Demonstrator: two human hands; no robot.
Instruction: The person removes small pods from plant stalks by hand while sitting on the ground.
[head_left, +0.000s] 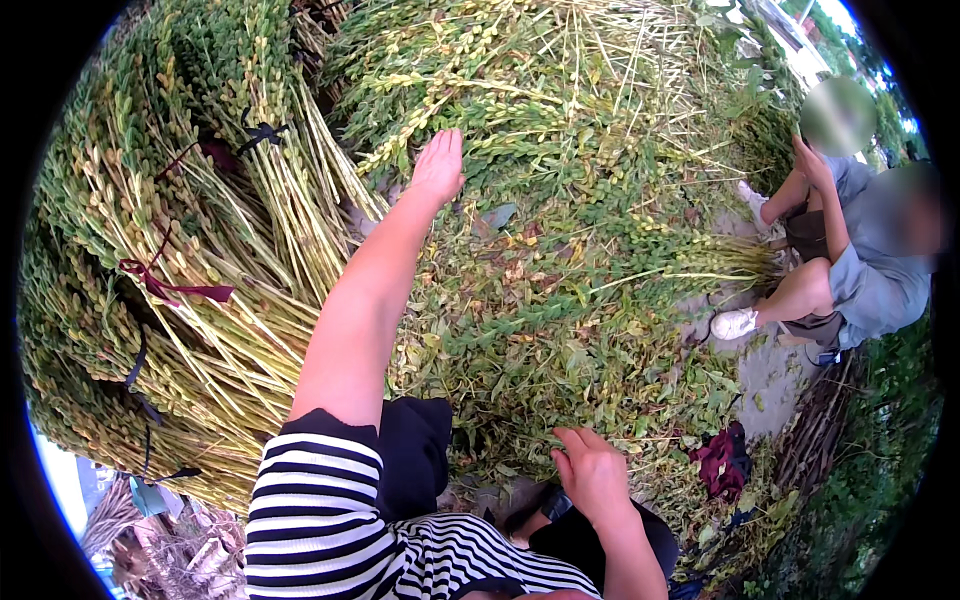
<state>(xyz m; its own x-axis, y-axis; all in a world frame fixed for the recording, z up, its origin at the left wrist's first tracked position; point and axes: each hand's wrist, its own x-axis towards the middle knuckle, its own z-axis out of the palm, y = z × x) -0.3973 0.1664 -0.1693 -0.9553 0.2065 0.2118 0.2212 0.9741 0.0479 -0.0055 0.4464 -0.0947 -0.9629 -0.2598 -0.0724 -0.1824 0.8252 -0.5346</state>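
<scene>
My left hand (441, 166) is stretched far forward, palm down, its straight fingers lying over the near edge of a heap of cut sesame stalks (517, 142) with green and yellow seed pods. Whether the fingertips touch a stalk is hidden. Close to my body, my right hand (596, 472) hovers above loose leaves (525, 360) with half-curled fingers. A bit of green shows between its thumb and forefinger; I cannot tell whether it is gripped. Left of my arm stand tied sesame bundles (277, 225), bound with a dark red cloth strip (180, 285) and a black strip (262, 135).
On the right a person (870, 255) sits low, both hands raised, beside a bunch of stalks (720, 259). Dark red cloth strips (720, 461) lie on the leaves near a pile of dry brown stems (817, 427). Grey ground (772, 390) shows between them.
</scene>
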